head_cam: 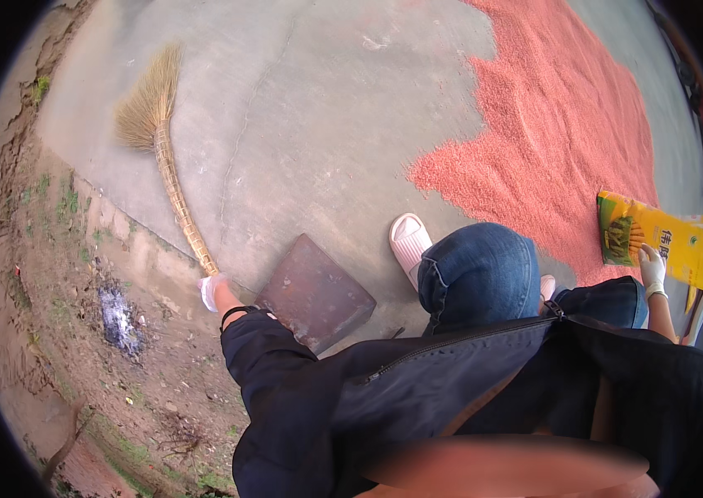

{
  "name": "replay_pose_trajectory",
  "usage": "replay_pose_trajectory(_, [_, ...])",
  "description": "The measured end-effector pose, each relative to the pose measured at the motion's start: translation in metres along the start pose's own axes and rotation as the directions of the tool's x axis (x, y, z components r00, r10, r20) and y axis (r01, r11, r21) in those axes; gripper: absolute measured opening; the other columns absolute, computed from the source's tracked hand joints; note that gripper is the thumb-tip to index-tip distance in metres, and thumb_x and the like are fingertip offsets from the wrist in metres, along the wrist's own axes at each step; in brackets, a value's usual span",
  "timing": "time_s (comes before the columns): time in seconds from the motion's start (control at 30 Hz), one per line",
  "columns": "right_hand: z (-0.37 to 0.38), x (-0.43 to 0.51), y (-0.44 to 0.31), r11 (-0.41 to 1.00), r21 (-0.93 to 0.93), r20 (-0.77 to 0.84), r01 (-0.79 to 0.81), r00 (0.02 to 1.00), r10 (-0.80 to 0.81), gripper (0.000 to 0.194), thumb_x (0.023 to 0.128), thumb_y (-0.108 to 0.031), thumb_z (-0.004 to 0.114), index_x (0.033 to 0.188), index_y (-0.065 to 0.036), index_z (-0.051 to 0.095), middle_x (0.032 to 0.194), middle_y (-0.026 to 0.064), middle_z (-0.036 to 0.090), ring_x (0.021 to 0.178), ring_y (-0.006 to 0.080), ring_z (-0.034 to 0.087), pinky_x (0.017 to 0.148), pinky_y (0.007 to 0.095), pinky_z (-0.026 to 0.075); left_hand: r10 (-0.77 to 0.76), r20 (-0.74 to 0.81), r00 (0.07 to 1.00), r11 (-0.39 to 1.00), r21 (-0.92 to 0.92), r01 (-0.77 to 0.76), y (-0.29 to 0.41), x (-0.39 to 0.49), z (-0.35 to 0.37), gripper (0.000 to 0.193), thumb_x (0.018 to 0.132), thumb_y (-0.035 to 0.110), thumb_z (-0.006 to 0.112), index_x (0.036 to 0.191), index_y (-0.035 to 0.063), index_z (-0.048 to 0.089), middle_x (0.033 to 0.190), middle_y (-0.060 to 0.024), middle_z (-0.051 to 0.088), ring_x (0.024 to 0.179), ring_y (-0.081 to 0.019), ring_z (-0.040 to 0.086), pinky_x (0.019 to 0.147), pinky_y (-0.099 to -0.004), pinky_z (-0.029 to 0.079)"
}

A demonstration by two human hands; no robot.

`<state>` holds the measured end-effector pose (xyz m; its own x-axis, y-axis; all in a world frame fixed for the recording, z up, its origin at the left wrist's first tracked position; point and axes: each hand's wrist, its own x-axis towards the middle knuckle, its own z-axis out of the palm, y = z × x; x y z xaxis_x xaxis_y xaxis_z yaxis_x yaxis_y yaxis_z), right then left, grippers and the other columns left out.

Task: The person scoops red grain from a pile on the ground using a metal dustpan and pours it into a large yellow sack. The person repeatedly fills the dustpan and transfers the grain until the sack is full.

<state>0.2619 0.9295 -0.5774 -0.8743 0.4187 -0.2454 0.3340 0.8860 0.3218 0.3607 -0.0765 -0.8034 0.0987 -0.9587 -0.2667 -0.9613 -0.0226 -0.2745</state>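
My left hand (209, 291), in a pale thin glove, grips the handle end of a straw broom (173, 174). The broom's bristles fan out over the concrete at the upper left. At the far right my right hand (653, 269), in a white glove, is closed on a yellow and green printed bag (656, 236). Reddish-pink grain-like pellets (557, 137) lie spread across the concrete, reaching up to the bag and near my feet.
A square reddish-brown slab or box (317, 292) sits between my left arm and my pink slipper (410, 243). Left of the concrete edge lies bare soil (158, 361) with weeds and a whitish ash-like patch (120, 320). Dark objects line the far right rim.
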Motion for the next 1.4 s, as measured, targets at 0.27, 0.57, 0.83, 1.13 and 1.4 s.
replay_pose_trajectory(0.27, [-0.018,0.000,-0.035,0.988,0.117,-0.022,0.097,0.995,-0.095,0.030,0.089,-0.028,0.059,0.111,-0.009,0.068,0.111,0.0145,0.065,0.110,0.0303,0.056,0.102,0.0391,0.035,0.307,-0.058,0.950,0.952,0.007,-0.307,-0.007,-0.033,-0.041,0.036,0.077,0.030,0.067,0.102,0.0057,0.061,0.093,-0.0159,0.069,0.089,-0.0293,0.069,0.077,-0.0401,0.054])
replay_pose_trajectory(0.57, [0.032,-0.016,-0.030,0.953,0.266,-0.037,0.142,0.990,-0.137,0.034,0.092,-0.033,0.056,0.117,-0.013,0.067,0.122,0.0145,0.063,0.126,0.0299,0.049,0.111,0.0418,0.028,0.462,0.137,0.876,0.620,-0.756,-0.209,-0.125,-0.151,-0.112,0.043,0.080,0.021,0.075,0.108,0.0054,0.046,0.069,-0.0044,0.054,0.046,-0.0145,0.052,0.039,-0.0307,0.041])
replay_pose_trajectory(0.83, [0.102,-0.002,0.033,0.536,0.843,0.054,-0.040,0.999,-0.009,0.036,0.095,-0.026,0.059,0.123,-0.004,0.063,0.122,0.0101,0.065,0.112,0.0180,0.058,0.099,0.0285,0.042,0.498,0.403,0.768,0.860,-0.341,-0.379,-0.289,-0.326,-0.106,0.063,0.070,0.026,0.068,0.127,0.0090,0.046,0.091,-0.0105,0.062,0.078,-0.0228,0.062,0.073,-0.0354,0.050])
replay_pose_trajectory(1.13, [0.134,-0.005,0.059,0.320,0.946,-0.041,0.054,0.998,-0.046,0.038,0.095,-0.029,0.060,0.124,-0.005,0.063,0.124,0.0075,0.064,0.116,0.0146,0.056,0.102,0.0266,0.038,0.618,0.751,0.232,0.761,-0.498,-0.415,-0.298,-0.410,-0.175,0.062,0.073,0.015,0.072,0.129,0.0065,0.045,0.081,-0.0032,0.060,0.061,-0.0155,0.057,0.054,-0.0304,0.048])
replay_pose_trajectory(1.4, [0.107,-0.041,0.046,0.365,0.927,-0.089,0.082,0.996,0.001,0.035,0.094,-0.031,0.060,0.121,-0.009,0.066,0.120,0.0064,0.065,0.111,0.0157,0.058,0.099,0.0276,0.040,0.743,0.614,0.267,0.670,-0.674,-0.311,-0.234,-0.424,-0.239,0.059,0.075,0.005,0.073,0.128,0.0062,0.046,0.073,-0.0023,0.059,0.051,-0.0115,0.054,0.044,-0.0268,0.046])
